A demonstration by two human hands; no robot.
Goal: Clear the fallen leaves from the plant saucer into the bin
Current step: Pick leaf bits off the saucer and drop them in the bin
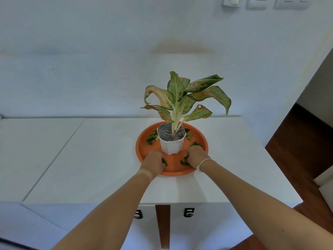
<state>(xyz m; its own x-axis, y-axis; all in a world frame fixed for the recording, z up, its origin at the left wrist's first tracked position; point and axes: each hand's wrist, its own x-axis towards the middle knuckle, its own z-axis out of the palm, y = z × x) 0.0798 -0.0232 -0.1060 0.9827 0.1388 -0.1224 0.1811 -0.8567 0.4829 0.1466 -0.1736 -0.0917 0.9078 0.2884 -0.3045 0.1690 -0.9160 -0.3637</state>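
An orange round saucer [142, 139] sits on a white cabinet top, with a white pot [171, 144] holding a leafy plant [182, 94] in its middle. Small green fallen leaves [151, 138] lie on the saucer left of the pot, and more leaves [195, 143] lie to its right. My left hand [153, 162] rests on the saucer's near left, fingers curled over green leaf bits [164, 162]. My right hand [195, 156], with a white string on the wrist, is curled over leaf bits [184, 161] on the near right. No bin is in view.
The white cabinet top [100, 159] extends left and toward me, against a white wall. Its front edge runs below my forearms, with two dark handles [189, 212] underneath. Dark wooden floor [302, 141] lies to the right.
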